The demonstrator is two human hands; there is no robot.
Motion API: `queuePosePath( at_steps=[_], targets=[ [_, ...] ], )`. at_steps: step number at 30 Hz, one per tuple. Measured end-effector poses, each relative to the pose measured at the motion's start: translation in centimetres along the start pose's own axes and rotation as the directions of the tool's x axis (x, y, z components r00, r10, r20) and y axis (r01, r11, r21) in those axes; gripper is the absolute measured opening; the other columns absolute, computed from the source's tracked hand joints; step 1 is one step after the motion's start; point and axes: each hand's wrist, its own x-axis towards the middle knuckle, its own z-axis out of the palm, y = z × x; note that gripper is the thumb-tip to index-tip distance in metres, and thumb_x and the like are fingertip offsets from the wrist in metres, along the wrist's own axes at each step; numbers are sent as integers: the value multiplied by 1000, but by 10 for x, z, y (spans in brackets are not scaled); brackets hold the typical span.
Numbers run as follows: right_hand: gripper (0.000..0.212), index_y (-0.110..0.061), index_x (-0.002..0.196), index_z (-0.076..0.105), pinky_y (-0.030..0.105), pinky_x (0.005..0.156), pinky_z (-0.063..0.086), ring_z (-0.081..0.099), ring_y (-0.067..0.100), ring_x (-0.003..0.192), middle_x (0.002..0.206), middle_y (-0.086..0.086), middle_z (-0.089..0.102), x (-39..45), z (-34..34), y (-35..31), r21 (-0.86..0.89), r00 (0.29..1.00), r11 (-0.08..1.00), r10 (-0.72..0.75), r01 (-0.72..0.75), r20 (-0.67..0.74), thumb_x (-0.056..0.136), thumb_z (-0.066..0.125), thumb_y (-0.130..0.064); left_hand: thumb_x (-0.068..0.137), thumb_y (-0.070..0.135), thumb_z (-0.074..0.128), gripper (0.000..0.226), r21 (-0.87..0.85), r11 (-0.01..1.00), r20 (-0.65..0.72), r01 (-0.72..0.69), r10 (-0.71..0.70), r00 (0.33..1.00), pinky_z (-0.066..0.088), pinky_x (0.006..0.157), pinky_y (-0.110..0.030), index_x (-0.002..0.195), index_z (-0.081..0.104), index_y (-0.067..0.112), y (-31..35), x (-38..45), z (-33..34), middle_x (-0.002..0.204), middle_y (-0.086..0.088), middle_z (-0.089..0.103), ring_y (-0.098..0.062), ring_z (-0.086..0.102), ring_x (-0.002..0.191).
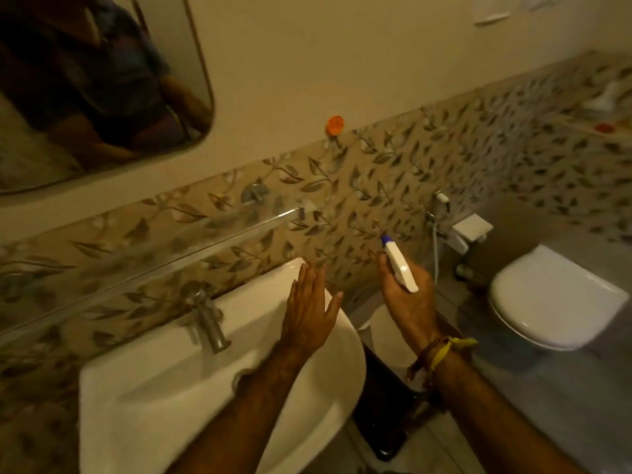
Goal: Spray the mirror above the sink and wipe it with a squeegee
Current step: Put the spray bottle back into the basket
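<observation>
Fingers of the right hand [407,295] are wrapped around a white spray bottle [399,265], its blue nozzle tip pointing up toward 11 o'clock; only the trigger head shows, the rest being hidden in the grip. A yellow and brown thread band [441,350] circles that wrist. Just beside it at 9 o'clock, the left hand [309,313] is flat and spread wide, holding nothing, hovering over the right rim of the white sink [164,381]. A metal tap [208,323] stands at the back of the sink. The mirror [95,87] hangs at 10 o'clock, well apart from the bottle, and reflects a dark, blurred figure. A glass shelf [154,248] runs along the leaf-patterned tiles [393,172] between mirror and sink. An orange hook [334,125] sits on the wall at 12 o'clock. At 3 o'clock is a white toilet [554,302], lid down.
</observation>
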Motion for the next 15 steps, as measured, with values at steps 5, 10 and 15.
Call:
queuePosePath(
  at_steps=[5,10,15],
  targets=[
    [22,-23,74,63,12,49,43,60,6,59,63,3,61,1,-43,62,-77,982,984,150,-159,-119,95,60,-27,106,47,43,78,57,982,340,182,-191,921,13,127,-38,162,6,8,9,22,56,171,-9,3,-25,2,159],
    [29,-23,75,63,30,61,55,63,9,64,68,-5,63,10,-67,130,-331,957,902,232,-279,-175,95,54,-42,104,47,49,94,226,921,425,317,-386,819,15,126,-45,159,-9,-2,15,34,106,168,-18,-17,-35,-9,157],
    [36,-25,67,58,40,64,54,61,16,59,62,-3,61,22,-71,190,-483,959,828,247,-285,-141,95,51,-47,91,62,59,117,306,825,271,475,-554,787,12,125,-57,159,-16,5,32,36,144,165,-18,-27,-37,-19,155]
  ],
)
